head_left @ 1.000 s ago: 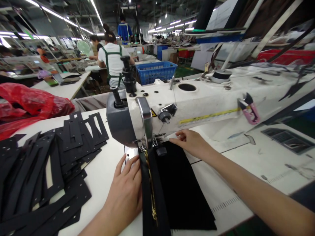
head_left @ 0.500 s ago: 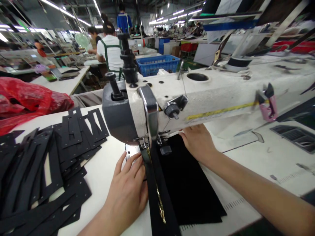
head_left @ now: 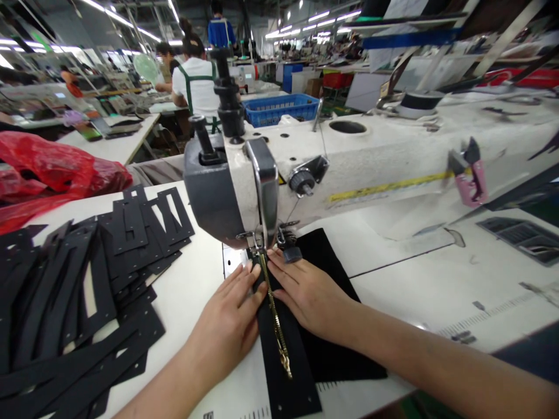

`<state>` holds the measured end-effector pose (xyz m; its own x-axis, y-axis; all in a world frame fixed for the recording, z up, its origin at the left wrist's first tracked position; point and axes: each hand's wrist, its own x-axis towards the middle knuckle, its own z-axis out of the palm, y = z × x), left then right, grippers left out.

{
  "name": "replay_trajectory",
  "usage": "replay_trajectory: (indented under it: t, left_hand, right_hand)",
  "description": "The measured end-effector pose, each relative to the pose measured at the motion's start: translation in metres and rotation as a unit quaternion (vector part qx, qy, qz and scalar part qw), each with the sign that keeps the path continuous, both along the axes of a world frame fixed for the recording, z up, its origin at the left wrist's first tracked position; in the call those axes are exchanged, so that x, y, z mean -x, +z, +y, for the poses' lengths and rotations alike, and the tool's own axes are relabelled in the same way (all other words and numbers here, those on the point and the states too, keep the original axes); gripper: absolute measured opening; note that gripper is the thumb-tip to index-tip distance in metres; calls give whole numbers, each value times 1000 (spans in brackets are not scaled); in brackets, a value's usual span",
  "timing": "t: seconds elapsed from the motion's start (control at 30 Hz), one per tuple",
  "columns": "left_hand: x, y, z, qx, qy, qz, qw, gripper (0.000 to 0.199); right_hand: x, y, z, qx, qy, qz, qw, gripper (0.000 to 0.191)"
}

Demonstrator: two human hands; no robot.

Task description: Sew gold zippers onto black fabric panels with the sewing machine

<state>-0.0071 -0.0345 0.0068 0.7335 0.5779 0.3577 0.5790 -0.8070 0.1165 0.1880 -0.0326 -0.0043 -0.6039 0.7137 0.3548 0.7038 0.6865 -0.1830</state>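
A white sewing machine point(head_left: 371, 160) stands over the work, its presser foot point(head_left: 258, 240) low at the end of the head. Under it runs a black strip point(head_left: 292, 397) with a gold-toothed zipper point(head_left: 275, 317) along its middle, the metal pull towards me. Beneath the strip, a larger black fabric panel point(head_left: 336, 358) spreads to the right. My left hand point(head_left: 229, 317) rests with fingers stretched along the strip's left edge, close to the foot. On the other side, my right hand point(head_left: 312, 294) lies flat, fingertips beside the zipper just below the foot.
Black cut pieces point(head_left: 82, 291) with slots are heaped on the left of the white table point(head_left: 192, 361). Red plastic point(head_left: 56, 174) lies behind them. Pink-handled snips point(head_left: 470, 180) hang on the machine arm. Beyond are a blue basket point(head_left: 282, 109) and a person point(head_left: 194, 81) in white.
My right hand has come from the panel's far edge back and left onto the strip beside the zipper. My left thumb has moved in towards the zipper.
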Motion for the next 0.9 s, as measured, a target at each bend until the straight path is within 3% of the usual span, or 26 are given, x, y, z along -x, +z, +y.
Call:
replay_trajectory:
  t: [0.5, 0.9]
  left_hand:
    - [-5, -1, -4, -2, 16, -15, 1000, 36]
    - [-6, -1, 7, -43, 17, -35, 998, 38]
  right_hand:
    - [-4, 1, 5, -8, 26, -18, 999, 39]
    - [2, -2, 18, -24, 30, 67, 997, 35]
